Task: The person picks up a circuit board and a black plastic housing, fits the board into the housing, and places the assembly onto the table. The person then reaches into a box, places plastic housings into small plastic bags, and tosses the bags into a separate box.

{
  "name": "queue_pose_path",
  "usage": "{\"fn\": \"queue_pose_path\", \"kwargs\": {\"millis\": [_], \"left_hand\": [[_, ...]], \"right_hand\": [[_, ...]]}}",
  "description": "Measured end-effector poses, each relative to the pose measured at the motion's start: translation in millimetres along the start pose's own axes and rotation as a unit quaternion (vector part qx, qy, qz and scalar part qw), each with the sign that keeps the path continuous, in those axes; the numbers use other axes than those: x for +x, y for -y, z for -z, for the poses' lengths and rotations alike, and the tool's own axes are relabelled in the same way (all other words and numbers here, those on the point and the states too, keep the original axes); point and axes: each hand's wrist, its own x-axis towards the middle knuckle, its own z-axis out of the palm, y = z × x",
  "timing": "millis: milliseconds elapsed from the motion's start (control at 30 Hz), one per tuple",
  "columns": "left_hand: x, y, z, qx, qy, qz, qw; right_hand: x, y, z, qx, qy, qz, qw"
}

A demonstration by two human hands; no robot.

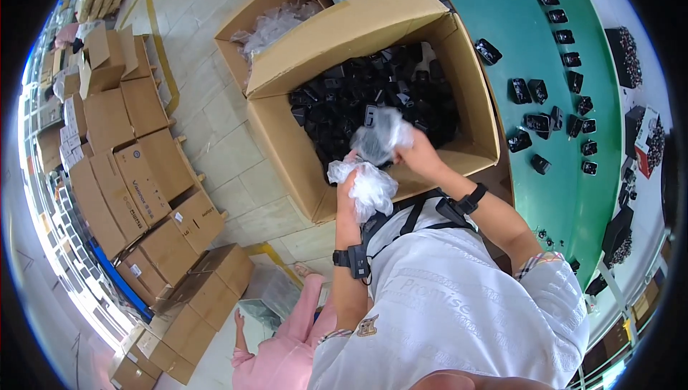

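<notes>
My left hand [348, 181] is closed around a bunch of crumpled clear plastic bags [373, 188] near the front edge of a large open cardboard box [351, 28]. Just to its right, my right hand [413, 152] grips another clear plastic bag [378, 136], smeared by motion. Dark shapes show at that bag; whether they are inside or behind it I cannot tell. Below both hands, the box holds a heap of small black plastic parts [337, 93]. Much of my left hand's fingers is hidden by the plastic.
A smaller carton with clear plastic bags [287, 21] stands behind the box. On the right, a green table [530, 196] carries several black parts [537, 125]. Stacked cartons [132, 168] line the left. A person in pink [279, 358] is at the lower left.
</notes>
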Motion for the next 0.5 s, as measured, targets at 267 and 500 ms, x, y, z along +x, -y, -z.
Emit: {"fn": "queue_pose_path", "kwargs": {"millis": [267,500], "left_hand": [[1.0,-4.9,5.2,0.075,0.067,0.036,0.994],[2.4,21.3,32.4,0.101,0.019,0.050,0.993]], "right_hand": [[19.4,-0.2,23.3,-0.354,-0.035,0.133,0.925],[-7.3,11.5,-56.4,-0.609,0.318,-0.025,0.726]]}}
